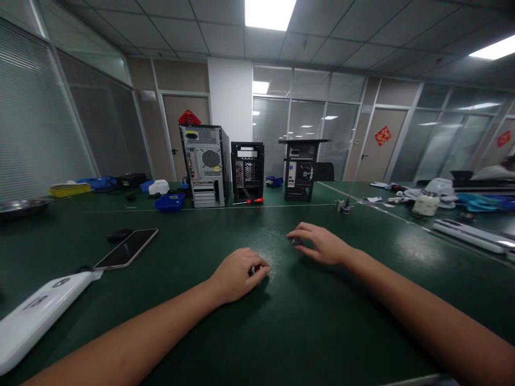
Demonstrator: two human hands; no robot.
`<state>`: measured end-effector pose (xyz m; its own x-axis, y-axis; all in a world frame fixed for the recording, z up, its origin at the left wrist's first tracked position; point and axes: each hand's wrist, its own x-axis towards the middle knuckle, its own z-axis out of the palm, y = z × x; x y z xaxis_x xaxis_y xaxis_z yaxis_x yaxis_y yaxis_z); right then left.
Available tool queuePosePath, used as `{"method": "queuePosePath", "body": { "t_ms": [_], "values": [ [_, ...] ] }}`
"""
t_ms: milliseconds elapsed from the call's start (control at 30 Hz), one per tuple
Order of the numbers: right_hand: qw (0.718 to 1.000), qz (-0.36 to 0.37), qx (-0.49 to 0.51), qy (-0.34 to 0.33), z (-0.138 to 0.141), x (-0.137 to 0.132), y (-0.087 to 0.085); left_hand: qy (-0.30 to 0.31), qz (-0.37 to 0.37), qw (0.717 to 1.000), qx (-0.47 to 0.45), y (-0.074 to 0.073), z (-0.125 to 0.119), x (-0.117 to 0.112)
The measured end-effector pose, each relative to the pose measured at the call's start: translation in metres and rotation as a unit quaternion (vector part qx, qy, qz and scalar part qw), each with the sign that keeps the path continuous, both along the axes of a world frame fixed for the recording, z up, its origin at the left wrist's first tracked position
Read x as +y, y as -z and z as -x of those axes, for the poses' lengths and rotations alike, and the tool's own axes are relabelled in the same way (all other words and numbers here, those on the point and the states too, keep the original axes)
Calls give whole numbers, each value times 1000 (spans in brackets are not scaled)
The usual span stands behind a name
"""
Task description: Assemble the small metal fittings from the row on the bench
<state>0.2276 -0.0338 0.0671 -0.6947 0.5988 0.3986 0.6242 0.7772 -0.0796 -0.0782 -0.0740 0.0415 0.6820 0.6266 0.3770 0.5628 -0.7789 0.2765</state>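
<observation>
My left hand [238, 274] is low over the green table [209, 332], fingers curled with thumb and fingertips close together. A small dark thing [252, 271] shows between them, mostly hidden, too little of it to name. Farther forward and to the right, my right hand [319, 244] has its thumb and fingers round a small dark, shiny piece [296, 241]. Its kind is not clear. The two hands are apart, with bare tabletop between them.
Three computer cases [205, 166] stand at the back, a red-handled screwdriver [255, 201] before them. At left lie a phone [127, 249] and a white power bank [44, 311]. Small metal parts [343, 206] and a jar [426, 203] are to the right. A blue tray [169, 202] sits back left.
</observation>
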Motion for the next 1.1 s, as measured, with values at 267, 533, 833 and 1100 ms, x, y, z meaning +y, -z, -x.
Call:
{"method": "queuePosePath", "body": {
  "t_ms": [267,533,833,1100],
  "values": [
    [989,-49,-72,-120,53,-27,9,-39,-5,999,-1,2,-3,7],
    [993,-56,-23,-106,56,-28,12,-38,-6,999,-8,8,-3,11],
    [998,-39,33,-42,29,-5,21,-49,-9,998,-30,10,-6,8],
    [969,40,224,93,6,13,23,-47,0,998,-42,7,3,4]
  ]
}}
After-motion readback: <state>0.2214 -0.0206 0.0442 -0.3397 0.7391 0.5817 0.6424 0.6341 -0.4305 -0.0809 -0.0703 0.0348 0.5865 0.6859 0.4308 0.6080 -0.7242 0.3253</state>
